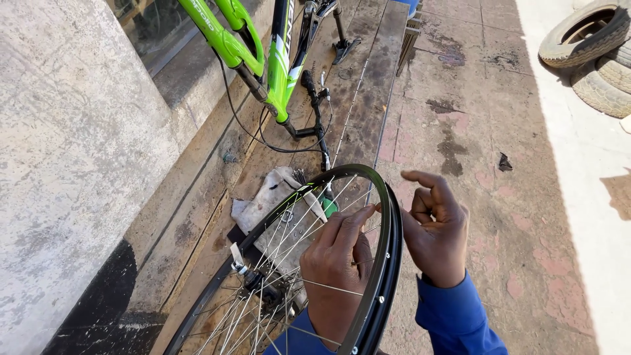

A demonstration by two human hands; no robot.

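bicycle wheel (384, 263) upright at near end of wooden bench (368, 79) | left hand (338, 263) among spokes (289, 230), fingertips on rim | right hand (437, 230) outside rim, pinching it | green bicycle frame (263, 52) at far end

— What lies along the left?
— A rough grey concrete wall (72, 131) with a window (148, 23) set in it, and a worn wooden bench (368, 79) below.
— And the ground?
— Stained reddish paving (499, 217), shaded; bright sun falls at the right, where old tyres (595, 56) are stacked
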